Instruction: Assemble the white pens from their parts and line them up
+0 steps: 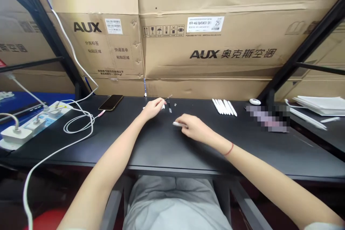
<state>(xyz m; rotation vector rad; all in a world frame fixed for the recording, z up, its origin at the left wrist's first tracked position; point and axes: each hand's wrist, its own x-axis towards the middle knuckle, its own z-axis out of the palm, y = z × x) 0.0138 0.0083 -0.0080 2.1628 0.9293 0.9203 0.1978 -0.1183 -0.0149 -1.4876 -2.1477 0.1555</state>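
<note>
My right hand (193,126) is closed around a white stylus-like stick (178,124), whose end pokes out to the left of the fingers. Farther back, my left hand (154,108) has its fingers pinched together low over the black table. A thin, slender piece (168,97) shows just beyond those fingertips; whether they grip it cannot be made out. Small white parts (163,106) lie partly hidden under the left hand. Close by are a small dark strip with a pale end (169,107) and a tiny light piece (175,104).
Several white styluses (224,107) lie in a row at the back right, near a round white object (254,102) and a blurred-out item (268,118). A phone (111,102), white cables (81,115) and a power strip (35,125) occupy the left. Cardboard (210,68) stands behind.
</note>
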